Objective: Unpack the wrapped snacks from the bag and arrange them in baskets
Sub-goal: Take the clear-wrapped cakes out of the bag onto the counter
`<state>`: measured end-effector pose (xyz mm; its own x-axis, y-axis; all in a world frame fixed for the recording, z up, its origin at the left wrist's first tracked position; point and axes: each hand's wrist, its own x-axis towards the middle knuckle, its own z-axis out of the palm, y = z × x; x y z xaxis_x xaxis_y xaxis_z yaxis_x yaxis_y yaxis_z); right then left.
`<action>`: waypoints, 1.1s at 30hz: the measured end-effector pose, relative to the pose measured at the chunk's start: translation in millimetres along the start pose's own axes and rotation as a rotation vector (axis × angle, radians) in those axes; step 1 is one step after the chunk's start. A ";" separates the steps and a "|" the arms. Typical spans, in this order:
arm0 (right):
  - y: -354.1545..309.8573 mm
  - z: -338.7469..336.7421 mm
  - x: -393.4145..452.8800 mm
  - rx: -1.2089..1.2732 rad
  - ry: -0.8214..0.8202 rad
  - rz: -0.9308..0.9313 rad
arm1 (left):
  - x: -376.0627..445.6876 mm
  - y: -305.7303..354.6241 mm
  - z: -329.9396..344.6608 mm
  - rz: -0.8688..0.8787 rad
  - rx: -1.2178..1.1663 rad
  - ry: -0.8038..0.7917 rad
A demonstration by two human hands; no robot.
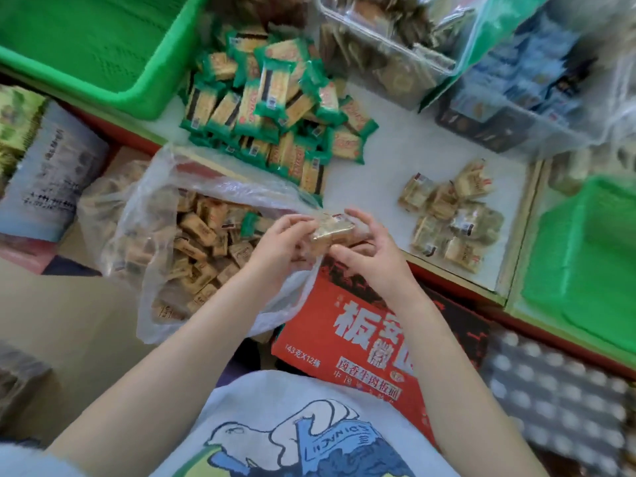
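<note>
Both my hands hold one tan wrapped snack [332, 228] above the edge of the white counter [389, 160]. My left hand [280, 247] pinches its left end and my right hand [368, 253] curls round its right side. Just left of my hands a clear plastic bag [192, 242] lies open, full of tan wrapped snacks. A pile of green-wrapped snacks [275, 111] sits on the counter behind it. A small group of tan snacks [454, 215] lies on the counter to the right. One green basket [93, 46] stands at the top left, another green basket [581, 256] at the right.
A red printed carton [347, 325] sits under my forearms. Clear tubs of biscuits [389, 39] and a bagged dark box [530, 84] stand at the back of the counter. Stacked packs [51, 177] lie at the left, shrink-wrapped bottles [557, 394] at the lower right.
</note>
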<state>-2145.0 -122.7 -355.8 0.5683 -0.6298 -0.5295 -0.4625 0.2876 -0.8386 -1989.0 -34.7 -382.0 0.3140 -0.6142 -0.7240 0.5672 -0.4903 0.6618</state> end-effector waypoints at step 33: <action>67.4 -21.5 9.3 -0.170 0.219 0.119 | 23.3 -76.2 -12.7 0.521 1.046 0.389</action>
<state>-2185.6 -124.7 -414.5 0.3519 -0.7446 -0.5672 -0.6347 0.2555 -0.7293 -2015.2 -3.8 -451.9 0.6275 -0.7473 -0.2186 -0.5204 -0.6113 0.5963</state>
